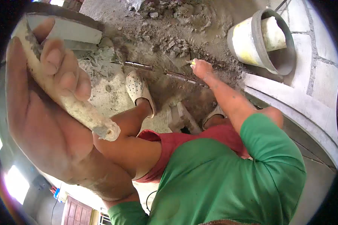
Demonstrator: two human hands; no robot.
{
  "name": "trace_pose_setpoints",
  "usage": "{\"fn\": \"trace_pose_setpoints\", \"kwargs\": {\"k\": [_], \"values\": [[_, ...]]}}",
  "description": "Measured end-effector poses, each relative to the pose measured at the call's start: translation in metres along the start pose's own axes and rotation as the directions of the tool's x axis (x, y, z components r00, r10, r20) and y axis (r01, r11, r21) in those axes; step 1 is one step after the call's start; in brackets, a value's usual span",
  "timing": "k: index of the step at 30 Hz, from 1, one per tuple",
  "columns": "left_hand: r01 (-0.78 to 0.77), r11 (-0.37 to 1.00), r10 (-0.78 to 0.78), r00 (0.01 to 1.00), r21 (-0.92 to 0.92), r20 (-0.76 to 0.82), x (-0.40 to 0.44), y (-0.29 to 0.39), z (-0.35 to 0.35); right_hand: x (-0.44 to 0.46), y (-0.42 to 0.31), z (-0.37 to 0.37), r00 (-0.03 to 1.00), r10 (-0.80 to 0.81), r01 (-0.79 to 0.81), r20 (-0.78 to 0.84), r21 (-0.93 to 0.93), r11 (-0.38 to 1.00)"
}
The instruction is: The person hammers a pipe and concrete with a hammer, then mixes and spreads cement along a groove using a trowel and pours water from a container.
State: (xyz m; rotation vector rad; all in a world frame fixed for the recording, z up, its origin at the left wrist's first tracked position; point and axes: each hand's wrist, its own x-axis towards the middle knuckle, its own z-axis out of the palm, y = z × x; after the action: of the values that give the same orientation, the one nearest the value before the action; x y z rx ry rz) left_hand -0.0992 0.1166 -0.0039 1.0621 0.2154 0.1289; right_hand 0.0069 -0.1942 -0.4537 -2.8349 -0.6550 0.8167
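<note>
Close to the camera on the left, my left hand is closed around a pale, crusted rod with a hole in its near end. The fingers curl over it, and its upper end runs toward the top left. Farther off, over the rubble, my right hand grips a small tool by its yellow handle. A thin metal part points left from that handle, but it blends into the dirt, so its exact kind is unclear. Beneath it lies a heap of grey mortar lumps.
A mortar-smeared bucket lies tilted at the upper right, a pale container inside it. Beside it runs a white block wall. Two narrow strips lie before my clog. A grey block sits between my feet.
</note>
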Motion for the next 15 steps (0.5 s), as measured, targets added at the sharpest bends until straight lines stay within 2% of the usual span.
{"fn": "trace_pose_setpoints", "kwargs": {"k": [2,5,8,10,11,12,14,15], "values": [[-0.002,1.000,0.002,0.999,-0.003,-0.034,-0.002,-0.002,0.005,-0.013,-0.001,0.005,0.995,0.047,-0.045,-0.087,0.024,0.999],[0.013,1.000,-0.012,0.997,0.013,-0.074,0.001,-0.002,0.008,-0.021,0.004,0.004,0.993,0.034,-0.034,-0.115,0.005,0.999],[-0.044,0.999,0.044,0.999,-0.014,-0.008,0.000,-0.005,0.004,-0.034,0.019,-0.001,0.991,0.024,-0.025,-0.131,-0.001,1.000],[-0.053,0.998,0.049,0.994,-0.037,-0.095,-0.001,-0.002,0.001,-0.053,0.031,-0.001,0.987,0.016,-0.021,-0.161,-0.025,0.999],[-0.075,0.996,0.052,0.922,-0.046,-0.383,0.000,-0.004,0.017,-0.060,0.037,0.001,0.978,0.000,-0.013,-0.208,-0.058,0.998],[-0.116,0.993,0.104,0.914,-0.009,-0.392,0.000,-0.005,0.020,-0.069,0.047,0.006,0.943,-0.063,0.024,-0.328,-0.122,0.992],[-0.117,0.993,0.092,0.885,-0.027,-0.455,-0.002,-0.005,0.030,-0.095,0.039,-0.038,0.997,0.057,-0.062,-0.051,-0.111,0.992],[-0.062,0.997,0.073,0.839,0.039,-0.539,-0.002,-0.002,0.045,-0.107,0.045,-0.044,0.999,0.022,-0.026,-0.043,-0.102,0.994]]}}
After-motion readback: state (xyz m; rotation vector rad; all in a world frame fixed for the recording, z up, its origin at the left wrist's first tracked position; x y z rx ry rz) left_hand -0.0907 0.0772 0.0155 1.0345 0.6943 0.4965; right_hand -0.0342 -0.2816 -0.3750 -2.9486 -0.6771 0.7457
